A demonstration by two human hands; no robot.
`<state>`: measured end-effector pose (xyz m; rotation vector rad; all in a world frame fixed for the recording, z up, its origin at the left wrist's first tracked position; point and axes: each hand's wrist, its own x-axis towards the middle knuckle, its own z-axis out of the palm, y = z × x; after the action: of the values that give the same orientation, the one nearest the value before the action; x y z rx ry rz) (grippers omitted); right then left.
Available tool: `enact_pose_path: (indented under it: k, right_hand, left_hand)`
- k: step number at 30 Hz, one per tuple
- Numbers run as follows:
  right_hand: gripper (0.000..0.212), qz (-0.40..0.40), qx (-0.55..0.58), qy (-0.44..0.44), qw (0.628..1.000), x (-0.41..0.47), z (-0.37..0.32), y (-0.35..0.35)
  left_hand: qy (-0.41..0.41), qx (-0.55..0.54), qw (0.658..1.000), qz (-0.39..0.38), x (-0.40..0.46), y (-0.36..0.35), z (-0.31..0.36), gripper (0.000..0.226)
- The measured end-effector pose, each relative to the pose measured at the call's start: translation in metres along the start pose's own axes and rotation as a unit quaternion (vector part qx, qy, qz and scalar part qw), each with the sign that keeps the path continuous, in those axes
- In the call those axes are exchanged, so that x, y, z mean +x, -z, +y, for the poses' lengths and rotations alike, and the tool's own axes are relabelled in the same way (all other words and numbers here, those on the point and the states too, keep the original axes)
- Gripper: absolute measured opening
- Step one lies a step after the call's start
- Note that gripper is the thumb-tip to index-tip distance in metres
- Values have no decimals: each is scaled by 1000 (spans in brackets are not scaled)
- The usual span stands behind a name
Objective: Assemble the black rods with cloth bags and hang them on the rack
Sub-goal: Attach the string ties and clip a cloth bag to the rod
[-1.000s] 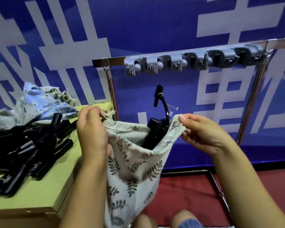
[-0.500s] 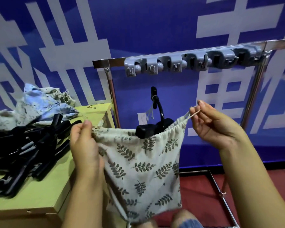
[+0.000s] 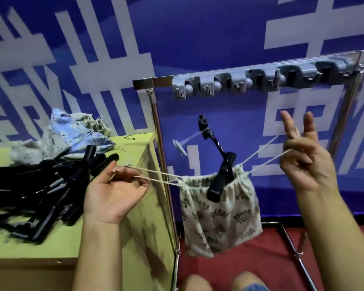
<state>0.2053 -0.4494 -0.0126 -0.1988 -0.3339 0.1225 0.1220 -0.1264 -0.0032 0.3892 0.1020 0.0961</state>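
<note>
The left hand and right hand each pinch a string, pulling the bag closed around a black rod.

On the surface at left lies a pile of rods, with cloth bags behind it. The rack stands right of the surface; a bag holding a rod hangs before it.

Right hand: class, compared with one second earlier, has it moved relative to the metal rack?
Yes. The right hand has moved right and upward, toward the metal rack's right post, pulling the drawstring taut.
</note>
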Motion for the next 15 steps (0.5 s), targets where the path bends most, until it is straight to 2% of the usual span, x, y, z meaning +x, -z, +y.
enact_pose_path:
  k: [2,3,5,7,9,10,11,12,13,15]
  right_hand:
    - [30,57,-230,43,971,1,11,-4]
    - [27,68,-314,56,945,2,20,-7]
    - [30,69,-458,102,881,8,38,-7]
    - [26,-1,-586,132,800,8,49,-10]
    - [12,-93,-691,105,709,6,53,-16]
    - [5,-123,-712,93,685,6,52,-17]
    - [8,-133,-711,87,685,8,49,-17]
    - [15,-123,-684,84,714,9,45,-18]
    - [25,-99,-639,86,758,10,40,-18]
    - [56,-30,-548,108,829,14,23,-10]
  left_hand:
    - [-7,-11,999,-42,1,-1,-9,8]
    - [-7,-8,997,-75,2,-2,-15,15]
    - [3,37,990,-135,3,-6,-28,47]
    - [-25,145,975,-167,0,-16,-43,66]
    - [-102,273,941,-173,-5,-26,-54,60]
    - [-133,323,919,-184,-6,-32,-57,56]
    - [-160,366,893,-206,-6,-36,-58,56]
    - [-180,407,867,-224,-6,-37,-56,61]
    - [-194,445,846,-221,-6,-36,-50,71]
    - [-221,463,842,-166,0,-21,-31,91]
